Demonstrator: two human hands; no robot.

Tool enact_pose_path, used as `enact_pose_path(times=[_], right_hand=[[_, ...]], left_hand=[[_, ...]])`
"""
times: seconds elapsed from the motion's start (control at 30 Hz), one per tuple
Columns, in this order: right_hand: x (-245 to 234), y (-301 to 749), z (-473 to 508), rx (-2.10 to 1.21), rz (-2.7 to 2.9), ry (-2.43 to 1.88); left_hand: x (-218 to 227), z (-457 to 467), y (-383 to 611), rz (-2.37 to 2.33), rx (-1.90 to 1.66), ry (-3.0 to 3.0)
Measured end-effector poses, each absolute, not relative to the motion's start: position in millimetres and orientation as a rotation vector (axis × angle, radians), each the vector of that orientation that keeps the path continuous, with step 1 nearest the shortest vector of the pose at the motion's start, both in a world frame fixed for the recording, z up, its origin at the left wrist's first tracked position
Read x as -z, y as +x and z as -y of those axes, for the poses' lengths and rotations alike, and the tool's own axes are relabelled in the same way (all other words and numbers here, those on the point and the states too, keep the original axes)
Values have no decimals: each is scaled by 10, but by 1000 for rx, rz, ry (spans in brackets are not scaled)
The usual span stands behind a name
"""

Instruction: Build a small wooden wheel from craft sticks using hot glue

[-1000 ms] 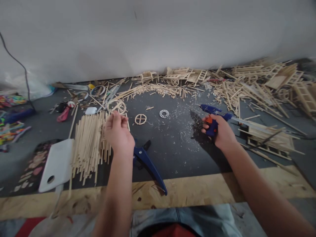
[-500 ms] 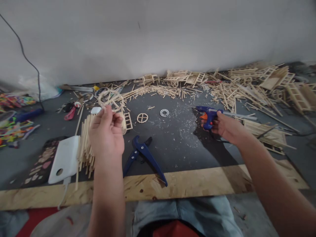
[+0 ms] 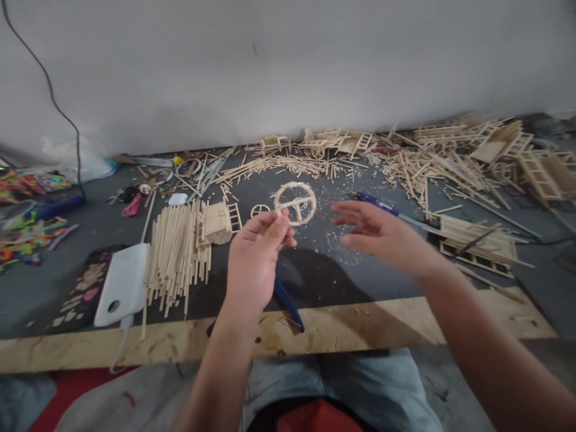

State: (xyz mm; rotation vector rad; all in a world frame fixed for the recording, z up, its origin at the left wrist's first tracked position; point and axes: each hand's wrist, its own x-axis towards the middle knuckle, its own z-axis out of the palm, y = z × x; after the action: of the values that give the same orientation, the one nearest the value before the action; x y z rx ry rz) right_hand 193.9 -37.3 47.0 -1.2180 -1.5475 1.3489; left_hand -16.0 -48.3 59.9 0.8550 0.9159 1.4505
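Peeking out beyond the right hand (image 3: 375,233), the glue gun (image 3: 374,201) is lying on the bench (image 3: 378,291), any writing on it proving too small to read. The left hand (image 3: 252,259) is pinching the wheel (image 3: 296,203) by its near left rim, thumb against fingers, and is holding it up over the bench's middle. The right forearm is slanting in from the lower right, its blurred fingers pointing left, near the wheel, thumb and fingers spreading apart.
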Motion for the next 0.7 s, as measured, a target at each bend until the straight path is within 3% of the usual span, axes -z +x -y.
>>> enact_pose_path(times=[0.13, 0.33, 0.7], right_hand=[[-438, 1490, 442, -1490, 1508, -902], [-371, 1622, 446, -1385, 1408, -1203], [-338, 2480, 259, -1050, 995, -1301]], left_hand=[[-533, 550, -10, -941, -1375, 852], [-459, 513, -67, -1026, -1488, 794], [-466, 353, -435, -1062, -1633, 715]])
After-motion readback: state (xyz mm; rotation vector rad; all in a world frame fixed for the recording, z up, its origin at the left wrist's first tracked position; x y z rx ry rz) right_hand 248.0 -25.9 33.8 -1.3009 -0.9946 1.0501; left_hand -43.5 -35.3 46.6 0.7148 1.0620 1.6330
